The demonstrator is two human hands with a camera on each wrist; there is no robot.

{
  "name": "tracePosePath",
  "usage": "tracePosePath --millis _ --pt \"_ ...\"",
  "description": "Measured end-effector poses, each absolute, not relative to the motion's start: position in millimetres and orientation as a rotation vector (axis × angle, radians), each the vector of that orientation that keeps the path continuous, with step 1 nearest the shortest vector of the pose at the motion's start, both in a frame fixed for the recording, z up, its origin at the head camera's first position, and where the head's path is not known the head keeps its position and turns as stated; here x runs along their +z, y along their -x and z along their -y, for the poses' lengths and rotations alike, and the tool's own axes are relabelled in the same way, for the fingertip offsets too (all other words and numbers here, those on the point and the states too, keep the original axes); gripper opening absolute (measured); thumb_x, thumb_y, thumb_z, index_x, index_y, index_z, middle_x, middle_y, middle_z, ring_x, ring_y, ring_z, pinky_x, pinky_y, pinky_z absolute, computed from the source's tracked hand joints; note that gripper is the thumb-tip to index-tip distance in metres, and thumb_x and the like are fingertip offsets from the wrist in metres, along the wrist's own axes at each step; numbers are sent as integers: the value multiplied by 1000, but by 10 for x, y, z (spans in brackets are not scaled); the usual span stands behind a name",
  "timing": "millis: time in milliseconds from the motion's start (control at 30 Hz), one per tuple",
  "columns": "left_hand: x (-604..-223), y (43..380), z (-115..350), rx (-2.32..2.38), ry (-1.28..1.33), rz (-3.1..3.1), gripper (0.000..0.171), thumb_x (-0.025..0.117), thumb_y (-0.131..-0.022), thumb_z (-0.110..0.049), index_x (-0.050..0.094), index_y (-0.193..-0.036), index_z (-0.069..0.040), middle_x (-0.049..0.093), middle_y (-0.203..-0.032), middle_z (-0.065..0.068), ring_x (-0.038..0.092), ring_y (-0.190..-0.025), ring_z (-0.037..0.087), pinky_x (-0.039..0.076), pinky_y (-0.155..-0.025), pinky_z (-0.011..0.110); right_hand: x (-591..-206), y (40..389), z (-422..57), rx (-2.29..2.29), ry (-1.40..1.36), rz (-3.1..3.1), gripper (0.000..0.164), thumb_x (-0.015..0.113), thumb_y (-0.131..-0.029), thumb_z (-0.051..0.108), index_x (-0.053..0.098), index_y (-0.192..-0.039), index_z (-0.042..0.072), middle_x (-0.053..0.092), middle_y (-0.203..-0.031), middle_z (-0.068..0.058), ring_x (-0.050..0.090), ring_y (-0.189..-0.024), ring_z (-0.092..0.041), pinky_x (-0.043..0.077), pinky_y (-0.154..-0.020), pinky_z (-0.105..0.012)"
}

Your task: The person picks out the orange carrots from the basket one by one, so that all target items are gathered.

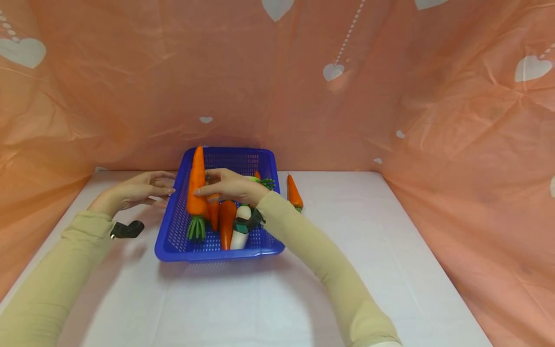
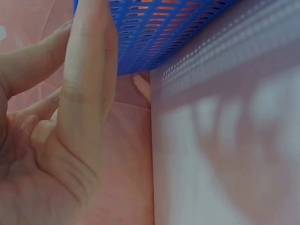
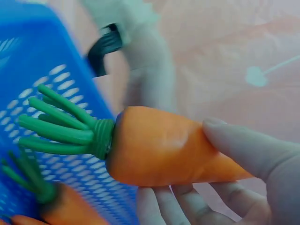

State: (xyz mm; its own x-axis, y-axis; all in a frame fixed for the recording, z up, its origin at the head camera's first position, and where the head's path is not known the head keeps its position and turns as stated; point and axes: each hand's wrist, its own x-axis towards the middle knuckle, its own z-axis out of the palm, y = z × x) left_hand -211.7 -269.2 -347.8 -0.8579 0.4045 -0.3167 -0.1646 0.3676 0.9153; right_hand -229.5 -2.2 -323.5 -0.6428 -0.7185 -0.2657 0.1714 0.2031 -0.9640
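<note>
In the head view my right hand (image 1: 230, 185) holds a large orange toy carrot (image 1: 197, 180) with a green top over the left side of a blue plastic basket (image 1: 218, 257). The right wrist view shows the thumb on one side of the carrot (image 3: 159, 147) and the fingers beneath it. My left hand (image 1: 145, 190) is at the basket's left side, its fingers loosely extended right at the rim. In the left wrist view those fingers (image 2: 84, 70) overlap the perforated basket wall (image 2: 159, 33).
Inside the basket lie a red-orange carrot (image 1: 227, 221), a white radish-like vegetable (image 1: 240, 238) and other orange pieces. Another carrot (image 1: 294, 193) lies on the white table (image 1: 347, 250), right of the basket. A pink curtain with white hearts (image 1: 243, 72) hangs behind the table.
</note>
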Motion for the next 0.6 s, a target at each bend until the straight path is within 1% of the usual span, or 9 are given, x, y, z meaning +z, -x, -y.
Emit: tracePosePath --millis 133,200,433,600 --pt "-3482 2116 2708 1515 -219 -2148 67 56 -98 -12 15 -148 5 60 -114 12 63 -95 21 50 -89 48 -3026 2323 -138 -1602 576 -1731 66 66 -91 10 33 -148 6 57 -122 -9 61 -104 -23 50 -91 -41" --pt "-3485 2114 2715 1520 -225 -2149 67 55 -98 -11 15 -148 5 59 -115 12 63 -95 21 50 -89 49 -2934 2341 -225 -1640 600 -1726 62 64 -92 10 35 -146 6 58 -123 -12 60 -106 -23 52 -88 -38" --pt "-3485 2113 2731 1513 -229 -2154 68 55 -98 -12 14 -148 5 59 -119 14 63 -97 25 49 -90 49 -2687 2418 -616 -1738 627 -1792 54 64 -92 10 40 -140 5 57 -125 -15 59 -109 -29 51 -89 -43" --pt "-3482 2115 2724 1510 -222 -2154 68 55 -98 -12 14 -148 5 59 -117 13 63 -97 26 49 -90 50 -2577 2514 -975 -1781 623 -1865 51 64 -92 9 41 -137 3 54 -127 -17 56 -112 -31 50 -90 -45"
